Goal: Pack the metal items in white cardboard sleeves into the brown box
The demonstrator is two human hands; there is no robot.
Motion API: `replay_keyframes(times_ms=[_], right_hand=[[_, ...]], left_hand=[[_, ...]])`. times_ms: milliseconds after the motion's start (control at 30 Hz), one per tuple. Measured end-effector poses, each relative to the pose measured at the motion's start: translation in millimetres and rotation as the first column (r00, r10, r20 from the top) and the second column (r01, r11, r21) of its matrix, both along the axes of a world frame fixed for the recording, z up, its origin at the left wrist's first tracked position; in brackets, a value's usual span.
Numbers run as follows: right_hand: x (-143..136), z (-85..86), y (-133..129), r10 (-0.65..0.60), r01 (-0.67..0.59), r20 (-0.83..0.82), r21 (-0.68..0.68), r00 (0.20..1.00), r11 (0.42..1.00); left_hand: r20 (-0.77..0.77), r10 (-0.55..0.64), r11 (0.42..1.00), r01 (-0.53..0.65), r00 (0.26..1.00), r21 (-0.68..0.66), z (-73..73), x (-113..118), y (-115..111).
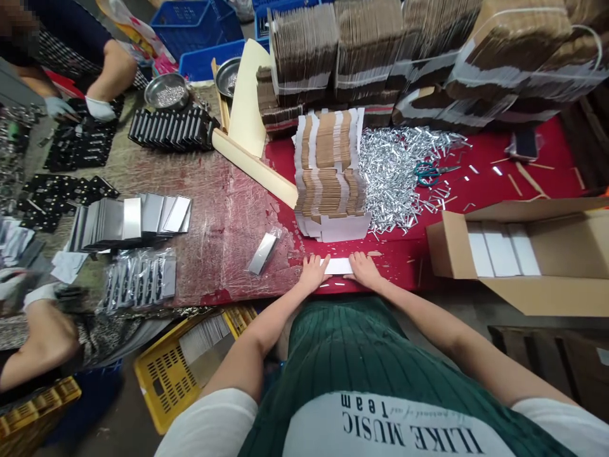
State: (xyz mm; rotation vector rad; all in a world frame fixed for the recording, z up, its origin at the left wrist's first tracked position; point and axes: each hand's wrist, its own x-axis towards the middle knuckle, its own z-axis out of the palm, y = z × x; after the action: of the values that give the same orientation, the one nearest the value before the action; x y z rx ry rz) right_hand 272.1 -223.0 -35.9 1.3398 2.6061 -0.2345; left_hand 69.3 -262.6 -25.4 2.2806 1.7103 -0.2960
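Observation:
A small, narrow white box (339,266) lies at the near edge of the red-covered table. My left hand (314,273) grips its left end and my right hand (365,270) its right end, fingers bent around the ends. Thin white slips lie just below the box. Beyond it stands a stack of flattened cartons (333,184), brown and white edges showing. To its right spreads a heap of small bent metal pieces (394,178), with teal-handled scissors (428,172) at its edge. Left of my hands rests a silver plate in a clear bag (262,252).
An open cardboard carton (451,247) on the right holds several white boxes. Bundled cardboard (304,51) lines the back. At left are silver plates (133,216), bagged parts (137,279) and black parts (169,130). Co-workers' gloved hands (99,109) show at far left. A yellow crate (166,374) stands below.

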Motion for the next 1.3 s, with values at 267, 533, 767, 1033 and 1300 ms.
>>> replay_keyframes(times_ms=[267, 533, 767, 1033, 1300], right_hand=[[10, 1.1, -1, 0.171, -0.171, -0.037, 0.007, 0.985, 0.985], [-21, 59.0, 18, -0.149, -0.005, -0.278, -0.484, 0.949, 0.875], [244, 175.4, 24, -0.743, 0.613, -0.390, -0.420, 0.544, 0.669], [408, 99.3, 89, -0.908, 0.918, 0.159, 0.025, 0.388, 0.397], [402, 38.0, 101, -0.933, 0.944, 0.233, -0.250, 0.275, 0.216]], left_hand=[[0.025, -0.077, 0.997, 0.076, 0.997, 0.025, -3.5, 0, -10], [0.467, 0.300, 0.931, -0.361, 0.832, 0.045, 11.2, -21, 34], [0.607, 0.534, 0.653, -0.744, 0.588, 0.146, 34.0, -32, 117], [0.548, 0.634, 0.542, -0.819, 0.545, 0.187, 27.4, -12, 139], [0.626, 0.687, 0.418, -0.905, 0.370, 0.075, 20.8, 0, 132]])
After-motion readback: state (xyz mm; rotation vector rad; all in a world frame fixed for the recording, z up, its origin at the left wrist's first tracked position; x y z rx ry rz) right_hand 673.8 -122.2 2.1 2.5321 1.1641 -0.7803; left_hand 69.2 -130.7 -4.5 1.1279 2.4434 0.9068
